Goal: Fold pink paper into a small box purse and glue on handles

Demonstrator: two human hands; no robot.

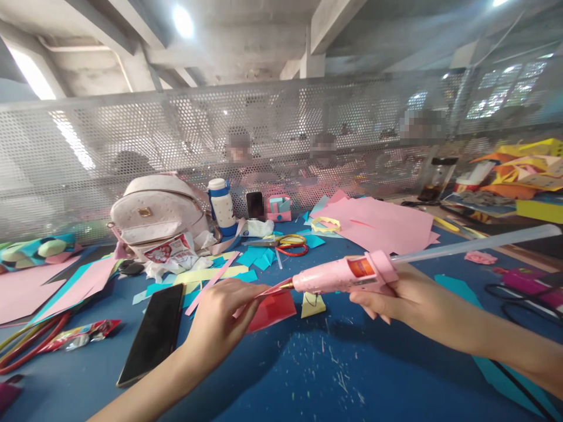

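Observation:
My right hand is wrapped round a pink hot glue gun, whose clear glue stick juts out to the right. The brass nozzle points left and meets, or nearly meets, a small pink paper piece. My left hand pinches that piece between thumb and fingers. Below it on the blue table lies a red paper piece. A small pale yellow folded paper shape stands under the glue gun.
A black phone lies left of my left hand, near a candy wrapper. Behind are a backpack, a bottle, scissors and pink paper sheets. A perforated metal screen bounds the table's back; people sit beyond it.

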